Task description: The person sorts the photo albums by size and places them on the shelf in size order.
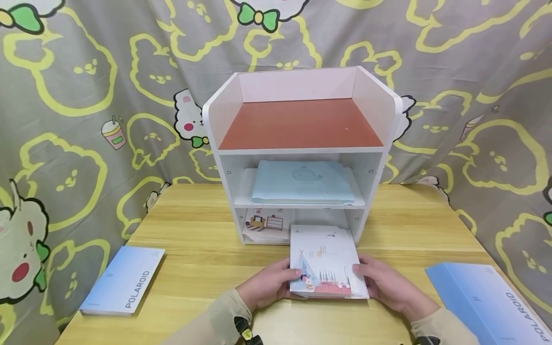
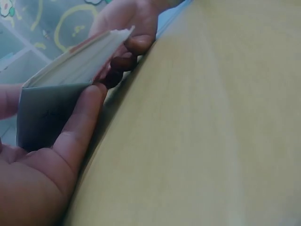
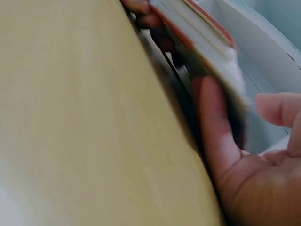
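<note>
A book (image 1: 323,261) with a white cover, drawn with a blue tent and small trees, lies between both hands in front of the shelf's lowest compartment. My left hand (image 1: 272,283) grips its near left side, thumb on the cover and fingers underneath. At the right side, my right hand (image 1: 390,286) holds it the same way. In the left wrist view the book (image 2: 49,113) tilts up from the table, its grey spine and page edges showing. The right wrist view shows the book's pale page block (image 3: 207,37) with reddish cover edges.
A white desktop shelf (image 1: 302,151) stands at the back centre. Its middle compartment holds a light blue whale-print book (image 1: 302,182); another illustrated book (image 1: 268,224) lies at bottom left. Blue-white POLAROID albums lie at left (image 1: 122,280) and right (image 1: 487,302). A patterned curtain (image 1: 86,96) hangs behind.
</note>
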`<move>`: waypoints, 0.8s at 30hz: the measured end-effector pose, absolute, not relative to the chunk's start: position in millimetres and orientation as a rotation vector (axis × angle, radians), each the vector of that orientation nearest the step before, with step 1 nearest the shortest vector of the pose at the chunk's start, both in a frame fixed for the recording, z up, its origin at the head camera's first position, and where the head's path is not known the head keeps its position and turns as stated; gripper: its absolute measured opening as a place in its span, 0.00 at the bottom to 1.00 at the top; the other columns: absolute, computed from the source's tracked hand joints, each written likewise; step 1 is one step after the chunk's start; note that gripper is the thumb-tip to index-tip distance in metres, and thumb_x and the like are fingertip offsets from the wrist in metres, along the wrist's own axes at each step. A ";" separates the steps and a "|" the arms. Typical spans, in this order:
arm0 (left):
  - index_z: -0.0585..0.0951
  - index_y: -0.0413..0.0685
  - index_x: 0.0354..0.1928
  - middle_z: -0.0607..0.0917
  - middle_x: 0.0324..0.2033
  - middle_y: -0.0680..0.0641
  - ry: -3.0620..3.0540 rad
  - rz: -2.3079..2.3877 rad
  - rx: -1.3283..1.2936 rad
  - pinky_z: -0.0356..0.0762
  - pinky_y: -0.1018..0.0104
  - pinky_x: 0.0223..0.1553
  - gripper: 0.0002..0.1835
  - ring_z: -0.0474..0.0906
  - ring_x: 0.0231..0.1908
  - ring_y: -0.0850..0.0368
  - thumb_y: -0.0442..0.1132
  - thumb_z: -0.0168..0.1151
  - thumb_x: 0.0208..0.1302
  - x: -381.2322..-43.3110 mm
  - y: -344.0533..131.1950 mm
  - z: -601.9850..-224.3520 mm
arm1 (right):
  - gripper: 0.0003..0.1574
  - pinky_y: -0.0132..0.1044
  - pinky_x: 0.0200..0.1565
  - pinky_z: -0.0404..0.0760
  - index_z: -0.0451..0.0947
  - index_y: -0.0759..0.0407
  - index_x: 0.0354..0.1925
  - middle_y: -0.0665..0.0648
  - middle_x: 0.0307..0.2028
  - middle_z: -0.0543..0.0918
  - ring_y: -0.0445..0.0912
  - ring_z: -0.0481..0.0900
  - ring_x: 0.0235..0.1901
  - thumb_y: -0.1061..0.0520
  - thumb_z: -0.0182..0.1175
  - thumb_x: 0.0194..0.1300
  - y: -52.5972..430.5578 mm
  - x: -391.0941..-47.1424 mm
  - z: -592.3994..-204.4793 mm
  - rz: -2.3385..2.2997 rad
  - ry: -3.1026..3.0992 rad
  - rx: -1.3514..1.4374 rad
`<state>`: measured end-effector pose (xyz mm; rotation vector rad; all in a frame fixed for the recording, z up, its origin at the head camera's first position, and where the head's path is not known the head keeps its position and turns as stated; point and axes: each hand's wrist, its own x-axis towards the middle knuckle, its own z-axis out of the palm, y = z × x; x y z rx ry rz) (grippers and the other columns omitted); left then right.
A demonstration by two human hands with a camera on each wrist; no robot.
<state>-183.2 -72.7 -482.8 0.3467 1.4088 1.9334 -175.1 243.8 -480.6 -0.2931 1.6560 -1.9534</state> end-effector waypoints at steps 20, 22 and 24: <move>0.60 0.34 0.75 0.82 0.54 0.36 1.543 1.964 0.293 0.83 0.52 0.51 0.29 0.82 0.53 0.39 0.37 0.52 0.77 -185.7 -68.9 -482.9 | 0.19 0.47 0.38 0.87 0.72 0.71 0.62 0.70 0.47 0.82 0.56 0.85 0.37 0.64 0.51 0.77 243.4 -159.3 -449.9 -1.724 2.139 -0.761; 0.60 0.34 0.74 0.82 0.55 0.37 1.540 1.967 0.287 0.83 0.52 0.51 0.30 0.82 0.54 0.39 0.37 0.52 0.77 -184.6 -69.7 -483.9 | 0.20 0.49 0.40 0.87 0.71 0.72 0.63 0.70 0.49 0.82 0.57 0.86 0.40 0.67 0.49 0.76 239.1 -155.8 -451.7 -1.706 2.028 -0.859; 0.60 0.34 0.74 0.82 0.55 0.37 1.541 1.973 0.287 0.83 0.52 0.51 0.30 0.81 0.54 0.40 0.38 0.53 0.77 -183.8 -69.7 -484.2 | 0.22 0.50 0.42 0.87 0.71 0.70 0.64 0.70 0.52 0.82 0.58 0.86 0.44 0.69 0.48 0.75 235.1 -153.2 -452.8 -1.687 1.941 -0.921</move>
